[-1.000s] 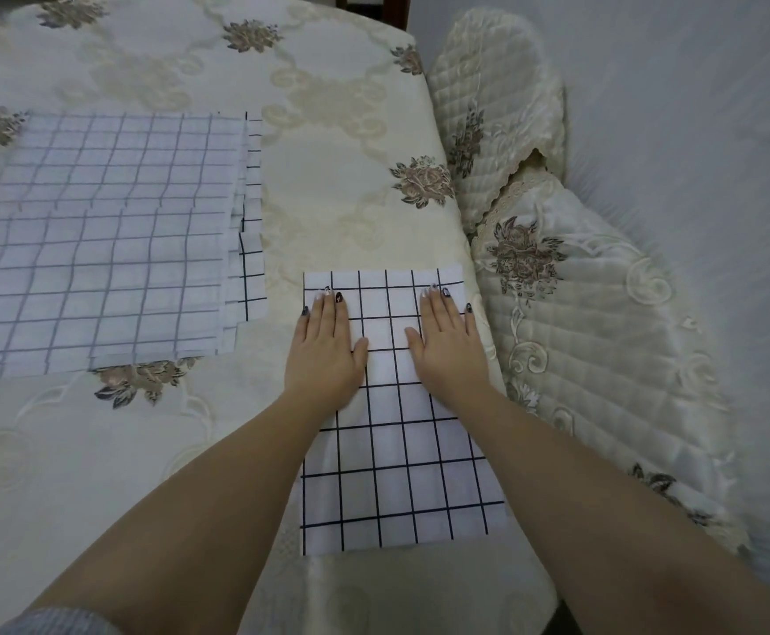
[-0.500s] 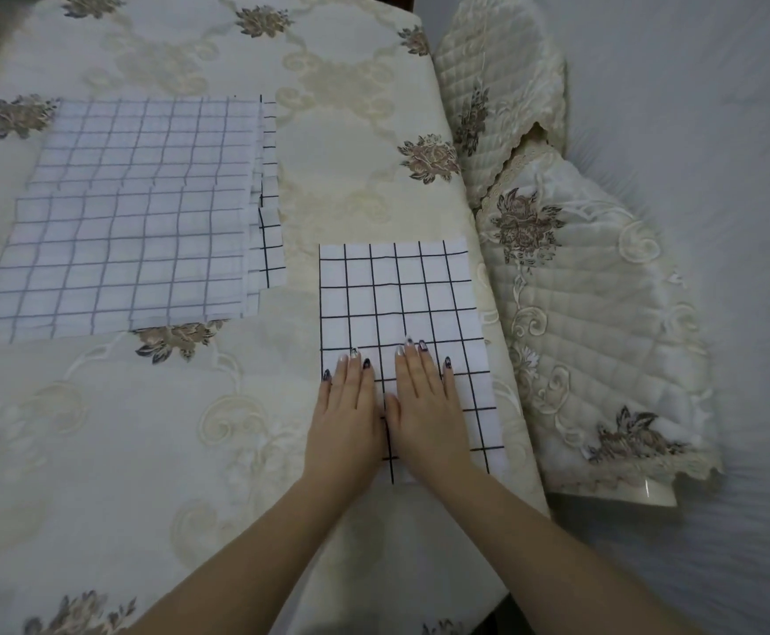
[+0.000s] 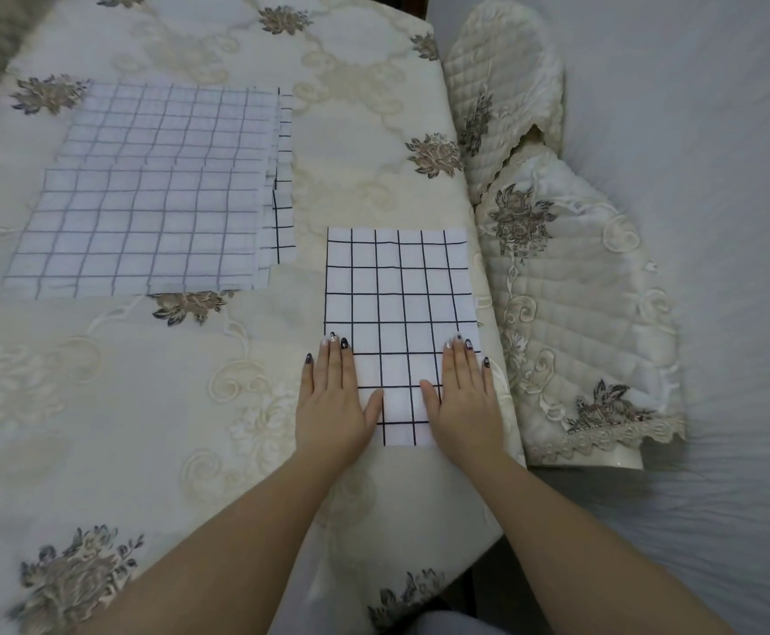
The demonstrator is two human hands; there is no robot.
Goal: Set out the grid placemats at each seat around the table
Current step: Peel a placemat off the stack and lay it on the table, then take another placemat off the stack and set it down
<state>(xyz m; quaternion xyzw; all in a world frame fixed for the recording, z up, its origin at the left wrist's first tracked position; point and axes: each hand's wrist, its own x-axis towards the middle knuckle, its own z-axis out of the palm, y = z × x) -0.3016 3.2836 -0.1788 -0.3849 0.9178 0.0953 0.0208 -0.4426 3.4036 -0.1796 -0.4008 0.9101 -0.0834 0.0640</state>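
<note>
A white placemat with a black grid (image 3: 396,304) lies flat near the table's right edge. My left hand (image 3: 335,401) rests palm down on its lower left corner, half on the tablecloth. On its lower right corner lies my right hand (image 3: 463,401), also flat with fingers together. Neither hand grips anything. A stack of several more grid placemats (image 3: 154,190) lies fanned out further left and back on the table.
The table wears a cream embroidered cloth (image 3: 145,405) with floral motifs. A chair with a quilted cream cover (image 3: 570,304) stands tight against the table's right edge. Pale floor lies beyond it to the right.
My hands slid down the placemat toward me, then spread apart to its two lower corners. The view has shifted back, showing more of the table.
</note>
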